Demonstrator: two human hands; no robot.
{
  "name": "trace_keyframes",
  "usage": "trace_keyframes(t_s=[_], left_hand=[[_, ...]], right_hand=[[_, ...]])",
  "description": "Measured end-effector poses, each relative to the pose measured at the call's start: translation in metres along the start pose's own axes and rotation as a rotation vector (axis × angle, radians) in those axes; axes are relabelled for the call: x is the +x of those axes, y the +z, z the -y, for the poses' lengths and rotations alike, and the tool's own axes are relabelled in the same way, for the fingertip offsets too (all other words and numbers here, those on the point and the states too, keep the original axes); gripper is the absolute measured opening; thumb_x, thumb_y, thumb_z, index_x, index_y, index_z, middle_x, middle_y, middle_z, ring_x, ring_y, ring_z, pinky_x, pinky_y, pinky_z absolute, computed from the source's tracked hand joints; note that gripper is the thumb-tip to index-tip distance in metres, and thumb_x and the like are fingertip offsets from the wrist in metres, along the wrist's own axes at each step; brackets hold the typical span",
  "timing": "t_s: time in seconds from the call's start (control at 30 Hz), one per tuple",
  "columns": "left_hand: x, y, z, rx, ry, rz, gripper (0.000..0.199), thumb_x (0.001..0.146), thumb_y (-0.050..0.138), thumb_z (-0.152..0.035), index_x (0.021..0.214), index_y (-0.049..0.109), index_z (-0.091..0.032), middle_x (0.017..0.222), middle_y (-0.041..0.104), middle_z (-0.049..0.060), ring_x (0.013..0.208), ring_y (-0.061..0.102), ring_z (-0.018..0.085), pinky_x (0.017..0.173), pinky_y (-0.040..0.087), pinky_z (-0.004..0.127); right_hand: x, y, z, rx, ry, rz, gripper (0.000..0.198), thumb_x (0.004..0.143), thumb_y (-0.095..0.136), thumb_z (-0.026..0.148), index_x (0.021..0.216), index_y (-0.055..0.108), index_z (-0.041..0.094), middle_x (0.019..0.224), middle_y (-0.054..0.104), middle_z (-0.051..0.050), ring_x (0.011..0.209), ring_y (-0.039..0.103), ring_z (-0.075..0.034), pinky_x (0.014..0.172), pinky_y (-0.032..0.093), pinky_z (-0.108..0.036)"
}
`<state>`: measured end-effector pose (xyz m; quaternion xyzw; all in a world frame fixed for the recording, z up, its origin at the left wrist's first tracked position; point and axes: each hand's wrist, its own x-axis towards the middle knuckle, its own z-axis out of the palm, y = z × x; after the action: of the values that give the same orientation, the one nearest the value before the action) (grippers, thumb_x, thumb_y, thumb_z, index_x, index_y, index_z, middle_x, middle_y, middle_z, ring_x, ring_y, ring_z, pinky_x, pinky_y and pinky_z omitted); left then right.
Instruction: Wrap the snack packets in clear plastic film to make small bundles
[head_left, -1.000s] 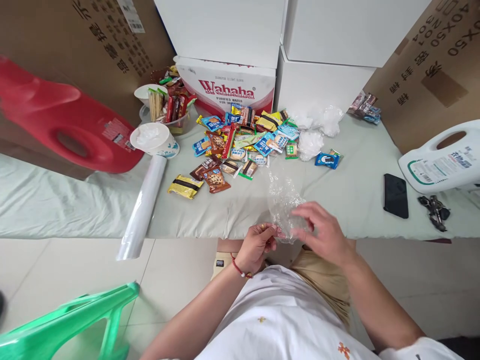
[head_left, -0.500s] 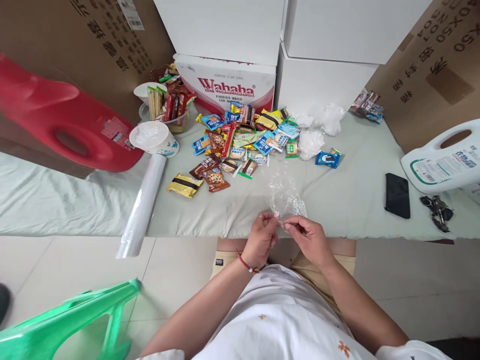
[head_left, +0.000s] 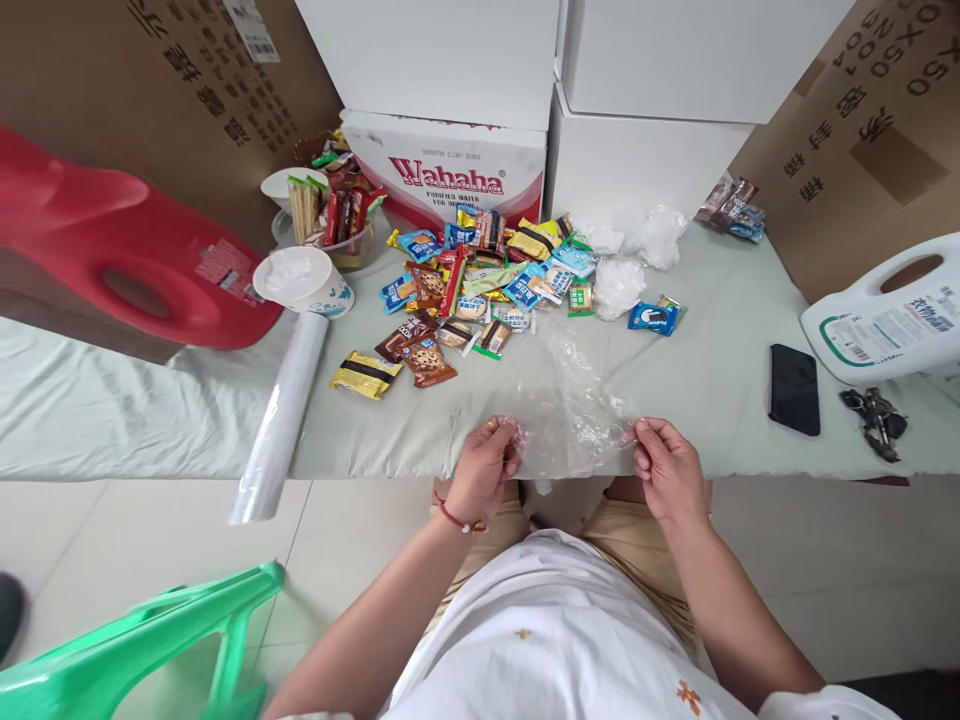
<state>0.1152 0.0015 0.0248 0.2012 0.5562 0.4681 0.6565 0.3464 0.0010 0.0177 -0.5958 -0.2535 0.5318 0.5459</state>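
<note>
A clear plastic bag (head_left: 574, 425) is stretched between my hands at the table's front edge. My left hand (head_left: 484, 465) pinches its left side and my right hand (head_left: 667, 465) pinches its right side, so its near edge is pulled wide. Part of the bag lies crumpled on the cloth beyond. Past it is a heap of small wrapped snacks (head_left: 469, 290), among them brown cookie packets (head_left: 427, 358), a yellow packet (head_left: 366, 374) and blue ones. Several crumpled white plastic bundles (head_left: 621, 287) lie to the right of the heap, near a dark blue packet (head_left: 654, 318).
A roll of clear plastic (head_left: 281, 420) juts over the table edge. At left stand a red jug (head_left: 142, 250), a paper cup (head_left: 304, 280) and a snack tub (head_left: 352, 240). White boxes (head_left: 645, 160) back the table. A phone (head_left: 793, 390), keys (head_left: 874, 420) and white bottle (head_left: 885, 325) lie right.
My hands, close together before, have moved apart to left and right. The plastic bag that was bunched between them is now spread wide.
</note>
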Motion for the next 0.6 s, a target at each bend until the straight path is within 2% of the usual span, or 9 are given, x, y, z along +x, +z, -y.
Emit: trace_keyframes(t_s=[0.07,0.13,0.2,0.27,0.3,0.37,0.43,0.47,0.6], left_hand=[[-0.006,-0.017,-0.003,0.134,-0.011,-0.02,0.035,0.07,0.072,-0.047,0.079,0.056,-0.017,0.069,0.058,-0.003,0.044,0.038,0.004,0.043,0.022,0.019],[-0.016,-0.031,-0.008,0.293,0.065,-0.135,0.036,0.073,0.072,-0.046,0.09,0.06,-0.017,0.076,0.058,-0.002,0.05,0.042,0.006,0.047,0.029,0.02],[-0.029,-0.035,-0.018,0.483,0.288,-0.356,0.036,0.076,0.071,-0.04,0.102,0.06,-0.018,0.084,0.059,-0.001,0.057,0.044,0.009,0.054,0.037,0.023],[-0.039,-0.024,-0.03,0.683,0.613,-0.516,0.029,0.082,0.067,-0.031,0.107,0.06,-0.02,0.093,0.062,0.002,0.065,0.049,0.013,0.065,0.045,0.027],[-0.04,-0.012,-0.035,0.779,0.77,-0.502,0.022,0.086,0.063,-0.027,0.107,0.061,-0.02,0.097,0.064,0.004,0.071,0.053,0.015,0.071,0.047,0.03],[-0.031,0.016,-0.04,0.964,1.006,-0.264,0.016,0.092,0.053,-0.021,0.101,0.066,-0.021,0.1,0.069,0.008,0.09,0.061,0.02,0.086,0.049,0.035],[-0.006,0.041,-0.037,1.182,1.066,0.064,0.024,0.096,0.047,-0.021,0.102,0.071,-0.021,0.104,0.074,0.01,0.108,0.063,0.023,0.098,0.047,0.039],[0.011,0.048,-0.034,1.294,1.039,0.113,0.029,0.099,0.046,-0.023,0.11,0.072,-0.019,0.116,0.074,0.011,0.12,0.06,0.026,0.106,0.044,0.043],[0.07,0.035,-0.011,1.565,0.857,-0.05,0.048,0.104,0.039,-0.034,0.144,0.057,-0.018,0.157,0.051,0.014,0.147,0.042,0.032,0.122,0.021,0.06]], right_hand=[[-0.001,-0.012,0.0,-0.038,0.007,-0.019,0.042,0.069,0.088,0.05,0.087,0.067,0.018,0.076,0.07,-0.002,0.047,0.04,-0.004,0.038,0.028,-0.016],[-0.005,-0.023,-0.001,-0.1,-0.004,-0.03,0.042,0.071,0.086,0.052,0.088,0.067,0.018,0.079,0.073,-0.004,0.047,0.041,-0.005,0.038,0.031,-0.017],[-0.009,-0.029,-0.002,-0.161,-0.025,-0.028,0.042,0.074,0.084,0.054,0.09,0.067,0.018,0.083,0.074,-0.005,0.047,0.043,-0.006,0.038,0.035,-0.019],[-0.013,-0.03,-0.002,-0.205,-0.039,-0.006,0.042,0.077,0.081,0.055,0.092,0.067,0.019,0.087,0.075,-0.006,0.048,0.047,-0.007,0.039,0.039,-0.02],[-0.015,-0.028,-0.002,-0.216,-0.042,0.009,0.042,0.078,0.08,0.056,0.093,0.067,0.019,0.089,0.076,-0.006,0.048,0.048,-0.007,0.04,0.04,-0.02],[-0.016,-0.024,-0.001,-0.22,-0.04,0.032,0.042,0.079,0.079,0.057,0.093,0.067,0.019,0.091,0.076,-0.007,0.049,0.052,-0.008,0.041,0.043,-0.021],[-0.016,-0.023,-0.002,-0.217,-0.038,0.024,0.042,0.079,0.079,0.057,0.093,0.067,0.019,0.091,0.076,-0.007,0.05,0.054,-0.008,0.042,0.044,-0.021],[-0.015,-0.026,-0.004,-0.213,-0.04,0.0,0.043,0.079,0.079,0.058,0.094,0.067,0.019,0.091,0.076,-0.007,0.051,0.054,-0.009,0.042,0.044,-0.021],[-0.009,-0.055,-0.012,-0.242,-0.013,-0.112,0.049,0.076,0.079,0.061,0.094,0.065,0.018,0.087,0.076,-0.009,0.049,0.053,-0.01,0.04,0.04,-0.021]])
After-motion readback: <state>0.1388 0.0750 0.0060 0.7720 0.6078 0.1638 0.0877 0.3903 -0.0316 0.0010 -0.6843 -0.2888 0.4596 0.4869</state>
